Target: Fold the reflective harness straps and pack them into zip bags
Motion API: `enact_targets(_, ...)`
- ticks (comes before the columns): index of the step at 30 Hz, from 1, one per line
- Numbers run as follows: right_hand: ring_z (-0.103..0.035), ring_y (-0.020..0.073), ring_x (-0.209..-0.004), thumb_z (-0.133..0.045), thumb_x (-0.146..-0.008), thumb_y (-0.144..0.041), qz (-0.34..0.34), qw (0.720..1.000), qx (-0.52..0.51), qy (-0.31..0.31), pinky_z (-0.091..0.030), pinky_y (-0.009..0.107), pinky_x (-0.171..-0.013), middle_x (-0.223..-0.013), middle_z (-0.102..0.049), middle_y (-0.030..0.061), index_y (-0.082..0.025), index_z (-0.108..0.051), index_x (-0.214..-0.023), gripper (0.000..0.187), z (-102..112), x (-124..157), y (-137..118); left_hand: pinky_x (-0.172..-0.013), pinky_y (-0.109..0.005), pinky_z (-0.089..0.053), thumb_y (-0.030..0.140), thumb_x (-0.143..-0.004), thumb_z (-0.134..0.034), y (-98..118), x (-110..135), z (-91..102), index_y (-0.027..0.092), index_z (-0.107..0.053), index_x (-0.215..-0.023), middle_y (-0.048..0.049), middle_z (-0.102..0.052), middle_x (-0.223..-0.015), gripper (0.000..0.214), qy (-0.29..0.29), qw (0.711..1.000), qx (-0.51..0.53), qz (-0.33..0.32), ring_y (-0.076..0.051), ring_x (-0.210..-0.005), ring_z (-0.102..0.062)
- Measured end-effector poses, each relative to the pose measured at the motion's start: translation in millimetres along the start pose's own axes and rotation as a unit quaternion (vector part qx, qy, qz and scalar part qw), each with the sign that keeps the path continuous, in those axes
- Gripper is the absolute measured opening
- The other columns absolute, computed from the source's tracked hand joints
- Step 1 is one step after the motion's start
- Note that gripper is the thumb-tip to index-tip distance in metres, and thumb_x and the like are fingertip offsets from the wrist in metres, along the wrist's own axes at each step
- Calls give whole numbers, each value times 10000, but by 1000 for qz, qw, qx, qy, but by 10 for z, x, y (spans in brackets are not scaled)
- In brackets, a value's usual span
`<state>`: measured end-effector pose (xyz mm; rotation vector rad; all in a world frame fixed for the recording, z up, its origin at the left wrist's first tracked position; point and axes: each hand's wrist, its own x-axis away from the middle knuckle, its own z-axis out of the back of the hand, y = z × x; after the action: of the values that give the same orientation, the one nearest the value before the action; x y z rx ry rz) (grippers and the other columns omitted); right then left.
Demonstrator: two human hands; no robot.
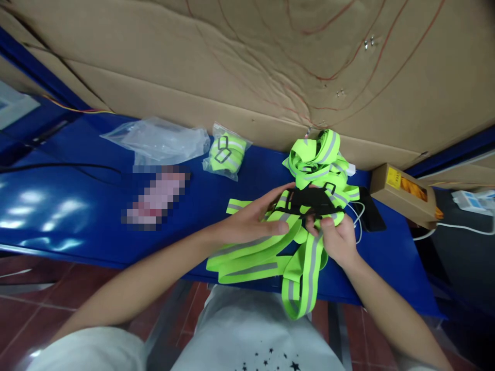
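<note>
Through the head camera I have both hands on a lime-green harness [294,233] with grey reflective stripes, which lies near the front of the blue table [88,201], right of its middle. My left hand [263,214] is spread around the left end of the harness's black panel [307,201]: the thumb stands well apart from the fingers, over the green webbing. The fingertips are hidden behind the panel, so I cannot tell whether they grip anything. My right hand [340,239] is curled closed at the panel's near right corner, thumb and forefinger pinching a green strap [311,265]. Below that pinch the strap drops in a long loop that reaches past the table's near edge. More webbing fans out to the left, below my left forearm and hand.

Just beyond the panel sits a tangled heap of green straps [319,154]; I cannot make out where it ends and the harness begins. To the right I see a dark phone [372,212] with a white cable [360,226] beside it, then a cardboard box [402,196] with a yellow label. Left of the heap, a clear packet [228,153] holds a folded green bundle with black buckles. A crumpled clear plastic bag [162,141] lies just beside it, and nearer me a pixelated item [157,200] is unreadable.
</note>
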<state>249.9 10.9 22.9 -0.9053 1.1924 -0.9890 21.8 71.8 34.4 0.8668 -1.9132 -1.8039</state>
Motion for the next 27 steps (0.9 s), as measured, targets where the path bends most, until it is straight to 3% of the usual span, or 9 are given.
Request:
enact_targets(4,-516,123,-514,-609,-971,-591,24,997,67,18,-454,278,-512,-608,-558,-29,-211,-595,-835,404,6,-7,53,-1224,-503,-370,382,-729,-905,-129,-66,-155,269,-414,-1546,-113,-544,-1534,960,59,998,-33,-9,-331,-1443,-488)
enact_targets(7,-584,148,-568,-706,-886,-620,62,987,121,84,-501,286,-541,-663,-626,-19,-221,-600,-873,413,-53,-103,-24,-1061,-446,-523,373,-743,-889,-118,-191,-279,184,-605,-1328,-108,-715,-1263,677,95,995,-17,-2,-292,-1195,-663)
enact_targets(10,-619,174,-585,-646,-876,-715,66,983,128,114,-536,304,-553,-636,-630,-2,-224,-609,-812,496,-104,-257,-219,-918,-375,-565,352,-779,-856,59,-331,-301,137,-710,-1010,-85,-763,-1003,348,104,994,-31,-25,-238,-969,-711)
enact_targets(15,-704,220,-747,-561,-959,-672,-36,999,14,-29,-604,356,-697,-729,-691,47,-218,-648,-811,486,-11,-378,-351,-664,-264,-541,376,-868,-774,277,-376,-183,134,-673,-858,-28,-707,-735,262,81,996,-17,-38,-128,-648,-641)
enact_targets(17,-716,224,-776,-584,-967,-625,-76,994,-10,-72,-613,367,-730,-804,-722,49,-212,-672,-889,429,27,-356,-265,-533,-237,-491,410,-861,-781,202,-333,-146,134,-655,-852,-9,-669,-683,304,97,995,3,-7,-100,-536,-573)
enact_targets(19,-712,221,-761,-580,-971,-619,-80,995,13,-52,-610,366,-733,-810,-727,45,-206,-680,-909,429,25,-318,-148,-468,-235,-463,434,-856,-782,55,-289,-134,136,-650,-901,15,-628,-628,330,103,994,31,33,-101,-478,-547)
enact_targets(22,-660,196,-674,-543,-978,-643,-39,993,102,45,-566,326,-652,-716,-688,26,-204,-657,-811,483,-35,-261,-3,-553,-295,-547,453,-845,-779,-179,-245,-149,138,-649,-951,11,-634,-632,357,99,992,48,62,-147,-529,-616)
enact_targets(24,-599,176,-613,-535,-970,-669,-33,986,138,91,-513,302,-583,-647,-631,12,-206,-620,-738,524,-79,-236,53,-799,-390,-607,464,-827,-787,-282,-229,-161,142,-677,-992,-40,-716,-790,378,103,993,26,57,-209,-764,-712)
enact_targets(27,-567,182,-622,-521,-948,-722,-49,986,131,89,-501,315,-592,-638,-584,16,-214,-606,-701,571,-121,-219,107,-1109,-481,-483,478,-806,-794,-338,-205,-166,182,-702,-1112,-77,-749,-1116,435,122,991,-34,45,-284,-1185,-653)
